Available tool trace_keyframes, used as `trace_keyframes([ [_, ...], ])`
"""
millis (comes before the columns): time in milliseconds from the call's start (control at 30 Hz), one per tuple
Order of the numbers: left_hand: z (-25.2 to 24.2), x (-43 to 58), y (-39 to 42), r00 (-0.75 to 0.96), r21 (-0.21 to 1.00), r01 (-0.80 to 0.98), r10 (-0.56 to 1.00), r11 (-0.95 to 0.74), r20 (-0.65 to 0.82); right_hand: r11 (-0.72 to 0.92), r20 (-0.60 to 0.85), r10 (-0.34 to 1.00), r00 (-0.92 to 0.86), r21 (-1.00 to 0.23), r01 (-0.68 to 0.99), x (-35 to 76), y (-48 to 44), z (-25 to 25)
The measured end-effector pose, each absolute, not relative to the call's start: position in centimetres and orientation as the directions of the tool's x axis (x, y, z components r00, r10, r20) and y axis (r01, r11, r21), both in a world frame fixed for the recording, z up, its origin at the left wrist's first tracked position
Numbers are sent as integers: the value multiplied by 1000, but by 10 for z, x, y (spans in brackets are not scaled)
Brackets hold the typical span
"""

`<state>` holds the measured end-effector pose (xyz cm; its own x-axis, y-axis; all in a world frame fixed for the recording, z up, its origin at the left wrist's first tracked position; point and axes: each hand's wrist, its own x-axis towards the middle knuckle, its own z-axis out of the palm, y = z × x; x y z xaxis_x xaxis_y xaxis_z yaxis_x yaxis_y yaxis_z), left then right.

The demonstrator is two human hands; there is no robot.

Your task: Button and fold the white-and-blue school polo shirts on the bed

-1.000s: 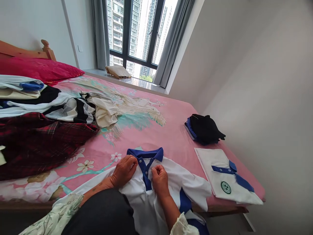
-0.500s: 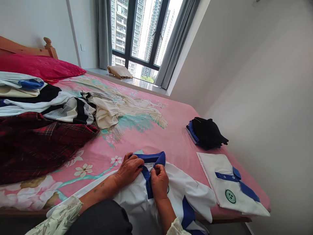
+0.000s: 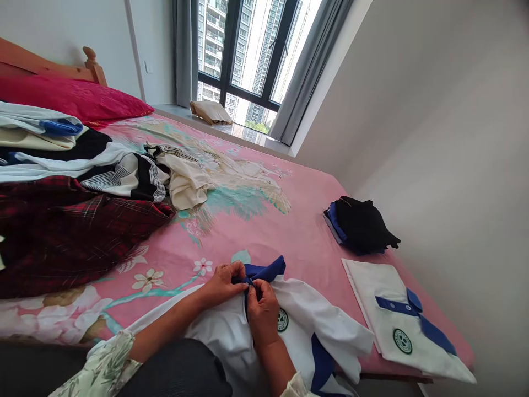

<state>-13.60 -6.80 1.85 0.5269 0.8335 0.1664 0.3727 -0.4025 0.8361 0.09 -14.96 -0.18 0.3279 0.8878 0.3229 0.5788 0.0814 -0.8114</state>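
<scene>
The white shirt (image 3: 306, 300) lies at the lower centre of the frame, directly under both hands; its length runs from the blue collar (image 3: 269, 271) toward the bottom edge. The left hand (image 3: 223, 285) and the right hand (image 3: 263, 310) are equally near — both pinch the blue cloth at the neck opening. Below is the pink bed (image 3: 297, 231); a folded shirt (image 3: 378, 281) occupies the lower right, a window (image 3: 248, 60) the top.

The left sleeve (image 3: 103, 361) is pale with a green leafy print; the right sleeve (image 3: 296, 386) shows a cream, ruffled edge.
</scene>
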Motion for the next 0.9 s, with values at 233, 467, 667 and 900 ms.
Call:
trace_keyframes([
  [233,20,-136,-71,508,822,388,841,-417,187,122,266,903,338,-912,392,1,-153,5],
  [467,19,-139,-66,570,887,276,806,-371,160,116,221,933,285,-932,343,7,-153,3],
  [667,18,-140,-66,596,908,242,791,-342,139,120,219,922,318,-945,303,6,-153,1],
  [900,16,-142,-63,625,921,215,770,-327,127,142,239,911,337,-947,288,4,-155,5],
])
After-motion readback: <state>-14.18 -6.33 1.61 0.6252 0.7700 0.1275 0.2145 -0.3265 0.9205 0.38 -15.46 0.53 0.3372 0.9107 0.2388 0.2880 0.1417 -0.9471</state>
